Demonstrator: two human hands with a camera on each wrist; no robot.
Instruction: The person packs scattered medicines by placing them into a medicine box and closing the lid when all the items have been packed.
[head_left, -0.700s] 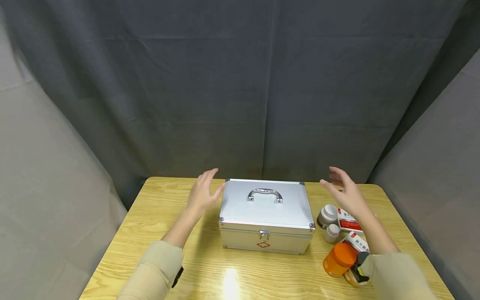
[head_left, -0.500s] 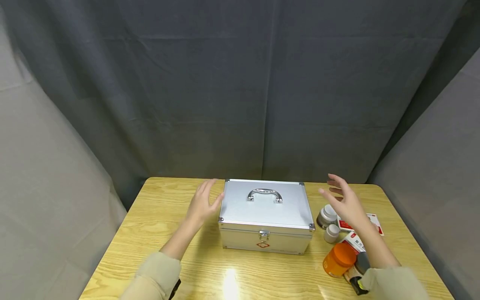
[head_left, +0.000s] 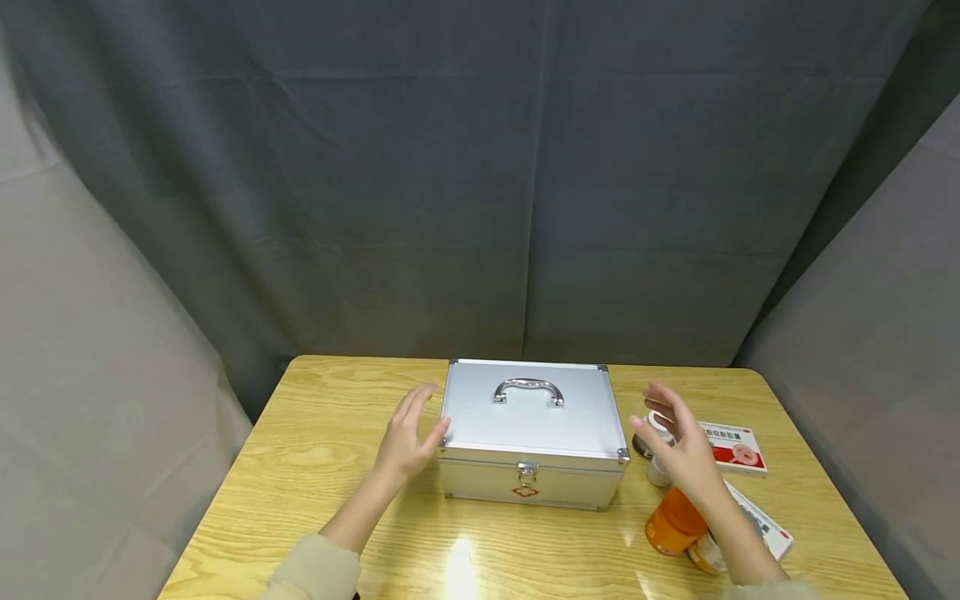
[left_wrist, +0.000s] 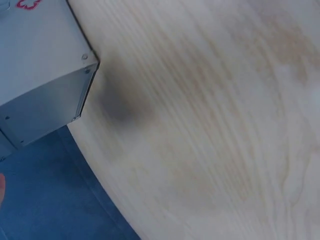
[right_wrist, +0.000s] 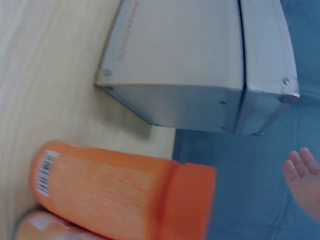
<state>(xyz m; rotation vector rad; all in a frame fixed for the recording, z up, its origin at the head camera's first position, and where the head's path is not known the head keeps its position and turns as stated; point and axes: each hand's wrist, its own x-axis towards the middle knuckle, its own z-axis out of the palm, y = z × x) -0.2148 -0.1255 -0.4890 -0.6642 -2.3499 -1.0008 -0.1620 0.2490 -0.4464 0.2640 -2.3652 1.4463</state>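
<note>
A silver metal case with a chrome handle on its lid stands on the wooden table. Its lid is down, and a latch and a red cross mark show on the front. My left hand hovers at the case's left side, fingers spread, holding nothing. On the other side my right hand hangs above the bottles, fingers loosely bent and holding nothing. In the right wrist view, fingers show at the right edge, apart from the case.
Right of the case stand an orange bottle, a small white bottle and a dark bottle with a white cap. Red-and-white boxes lie behind them. A grey curtain hangs beyond the table.
Both hands have drawn back toward the near edge and lower in the head view, beside the case. The case and the bottles have stayed in place.
</note>
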